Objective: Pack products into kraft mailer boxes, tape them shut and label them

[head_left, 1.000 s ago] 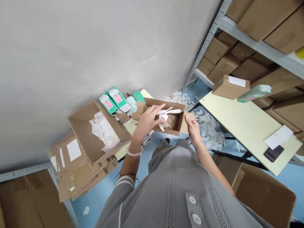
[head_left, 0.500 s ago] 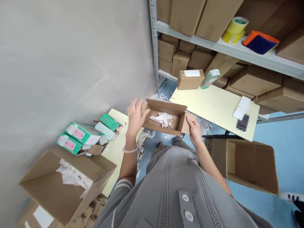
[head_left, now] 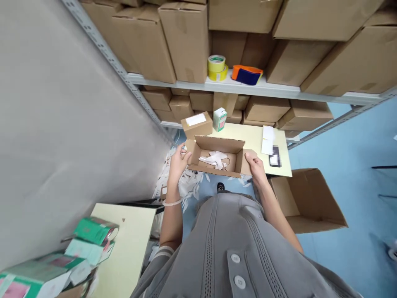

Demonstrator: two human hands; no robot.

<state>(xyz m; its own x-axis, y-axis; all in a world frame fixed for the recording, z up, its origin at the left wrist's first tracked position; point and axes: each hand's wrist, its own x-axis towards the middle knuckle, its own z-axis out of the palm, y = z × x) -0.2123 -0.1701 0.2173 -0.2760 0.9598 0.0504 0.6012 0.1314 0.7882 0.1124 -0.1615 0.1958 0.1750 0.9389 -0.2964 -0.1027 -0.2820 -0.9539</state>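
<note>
An open brown cardboard box point(head_left: 219, 144) is held up in front of me, its long walls raised and crumpled white paper point(head_left: 214, 159) lying inside. My right hand point(head_left: 257, 164) pinches the flap at the box's right end, thumb on top. At the opposite end, my left hand point(head_left: 178, 162) has its fingers and thumb bent around the edge of the left flap. Just beyond the box is a pale yellow table point(head_left: 245, 134) carrying a closed carton with a white label point(head_left: 198, 124), a small green-and-white box point(head_left: 220, 120), white paper slips point(head_left: 267, 140) and a dark, partly blurred object point(head_left: 275, 157).
Metal shelving point(head_left: 263, 86) full of brown cartons stands ahead, with yellow tape rolls point(head_left: 217, 68) and an orange-and-blue item point(head_left: 247, 75) on it. A large open carton point(head_left: 310, 203) is at right. Green boxes point(head_left: 94, 231) lie on a left table point(head_left: 132, 231). Paper scraps point(head_left: 189, 184) litter the floor.
My view and body have turned right, bringing the box in front of the shelf-side table. My left hand has gone from spread fingers to closing on the left flap; my right keeps its hold.
</note>
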